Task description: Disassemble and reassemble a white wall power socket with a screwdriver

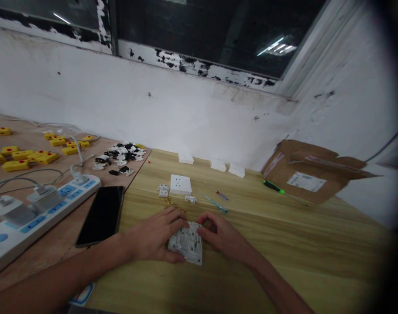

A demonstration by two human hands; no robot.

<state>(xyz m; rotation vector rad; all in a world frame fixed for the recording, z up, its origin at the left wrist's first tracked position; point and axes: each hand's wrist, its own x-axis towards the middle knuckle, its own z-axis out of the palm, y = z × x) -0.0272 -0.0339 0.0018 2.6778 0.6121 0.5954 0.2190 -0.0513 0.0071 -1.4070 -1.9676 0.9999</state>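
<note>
- Nearest the camera, the person's two bare forearms reach in over a pale wood-grain tabletop (pixel 284 253), whose streaks run across it.
- The left hand (pixel 158 235) is partly curled round a square white housing (pixel 187 244), thumb along the near side and fingers on the far side, holding it.
- The right hand (pixel 223 237) is bent, thumb and forefinger close together at the housing's right edge; whether they pinch anything small, I cannot tell.
- The housing is at the front of the tabletop, between the hands, its ribbed inside facing up.
- Beyond it are brass-coloured pieces (pixel 169 201), a white socket (pixel 181 185) and two slim screwdrivers (pixel 221 195).
- Three white blocks (pixel 217 164) stand in a row by the wall (pixel 192 113).
- On the left a browner board (pixel 64 244) adjoins the tabletop, bearing a dark-screened phone (pixel 101 216), a white power strip (pixel 48 216) with plugs in it, a heap of black and white parts (pixel 127 152) and yellow blocks with red tops (pixel 22 155).
- At the right, a torn-edged cardboard box (pixel 277 170) sits near the corner, a green-and-black screwdriver (pixel 273 186) just before it.
- The wall is whitish, scuffed and pitted; above it a dark window (pixel 199 30) with a flaking frame reflects strip lights.
</note>
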